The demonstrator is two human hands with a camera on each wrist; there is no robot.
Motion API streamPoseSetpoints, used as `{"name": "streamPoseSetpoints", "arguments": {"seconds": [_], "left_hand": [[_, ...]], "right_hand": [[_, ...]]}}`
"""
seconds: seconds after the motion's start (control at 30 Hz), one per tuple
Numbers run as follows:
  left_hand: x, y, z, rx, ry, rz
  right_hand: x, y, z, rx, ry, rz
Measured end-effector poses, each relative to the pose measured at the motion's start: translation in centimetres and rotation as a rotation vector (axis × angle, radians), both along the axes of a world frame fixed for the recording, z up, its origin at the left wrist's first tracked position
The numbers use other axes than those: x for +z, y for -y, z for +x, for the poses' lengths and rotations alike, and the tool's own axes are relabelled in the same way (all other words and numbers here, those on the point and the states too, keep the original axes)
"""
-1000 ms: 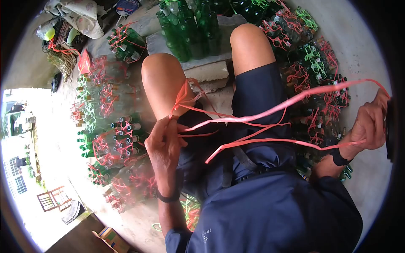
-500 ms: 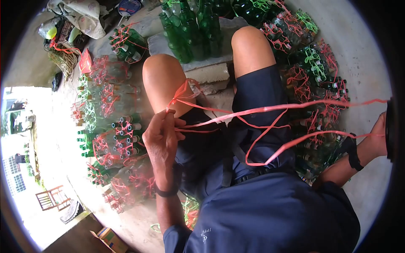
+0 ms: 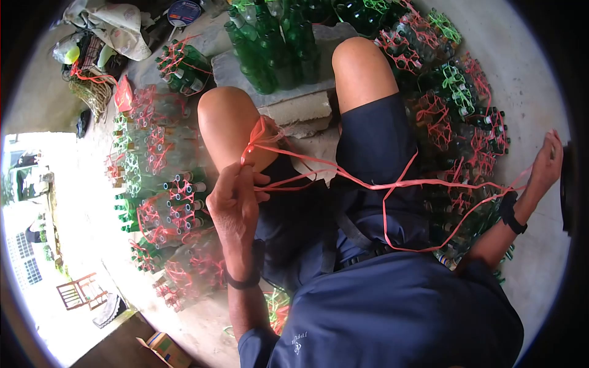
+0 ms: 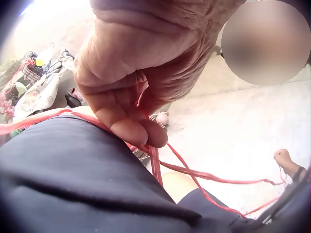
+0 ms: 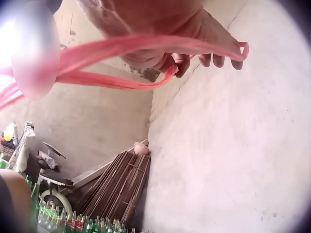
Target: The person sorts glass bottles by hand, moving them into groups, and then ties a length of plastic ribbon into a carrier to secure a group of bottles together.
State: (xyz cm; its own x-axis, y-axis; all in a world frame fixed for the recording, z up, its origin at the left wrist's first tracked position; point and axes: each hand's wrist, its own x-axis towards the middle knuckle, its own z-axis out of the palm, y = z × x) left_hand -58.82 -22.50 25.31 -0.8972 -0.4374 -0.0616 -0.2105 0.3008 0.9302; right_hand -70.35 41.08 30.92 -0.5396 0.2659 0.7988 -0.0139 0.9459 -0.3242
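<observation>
My left hand (image 3: 235, 199) pinches red plastic twine (image 3: 362, 181) over the left thigh, just below a gathered, knotted part of it (image 3: 256, 136). In the left wrist view the fingertips (image 4: 133, 132) meet on the strands, which hang below them. Far out to the right, my right hand (image 3: 545, 164) holds the other end. The right wrist view shows a twine end (image 5: 167, 73) between thumb and finger, and another strand looped round the fingertips. Between the hands the strands cross over the lap, one sagging in a loop.
Green bottles (image 3: 270, 52) stand on a stone slab (image 3: 230, 70) in front of the knees. Bundles of bottles tied with red and green twine (image 3: 159, 147) crowd the floor on both sides. A cardboard box (image 3: 164, 349) is at lower left; a pale wall (image 5: 233, 121) rises at right.
My right hand has swung outward and back in view with the twine. The strands have been drawn along and now cross lower, with a sagging loop at the right. The left hand stays nearly in place.
</observation>
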Motion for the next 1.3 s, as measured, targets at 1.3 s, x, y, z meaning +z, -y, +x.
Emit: {"name": "streamPoseSetpoints", "arguments": {"seconds": [1.3], "left_hand": [[0.5,-0.6,-1.7,0.043,-0.087,0.020]], "right_hand": [[-2.0,26.9,-0.3,0.920,0.960,-0.795]]}}
